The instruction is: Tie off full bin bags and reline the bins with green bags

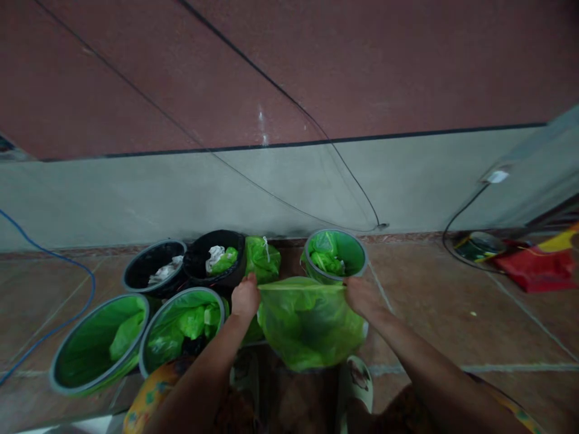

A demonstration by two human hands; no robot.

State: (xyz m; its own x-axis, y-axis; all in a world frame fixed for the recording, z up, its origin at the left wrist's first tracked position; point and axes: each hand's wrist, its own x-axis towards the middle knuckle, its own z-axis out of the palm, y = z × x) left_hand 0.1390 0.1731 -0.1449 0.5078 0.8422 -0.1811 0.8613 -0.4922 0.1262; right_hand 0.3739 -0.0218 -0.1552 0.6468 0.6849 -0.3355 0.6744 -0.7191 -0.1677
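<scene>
A translucent green garbage bag (312, 331) is stretched between my hands, its top edge drawn into a nearly straight line. My left hand (245, 296) is closed on the left corner of that edge, and my right hand (358, 294) grips the right corner. The bag bulges below, above my feet; a darker patch shows through it, but I cannot make out its contents. Just beyond my left hand lies a tied green bag (261, 258). Behind my right hand stands a green-lined bin (357, 256) with crumpled green plastic inside.
On the left stand two green-lined bins (76, 355) and two black-lined bins (133, 274), all holding some waste. A blue hose (93, 283) runs along the far left. Near the wall at right lie a red dustpan (538, 268), a tin (479, 247) and a black cable (446, 235).
</scene>
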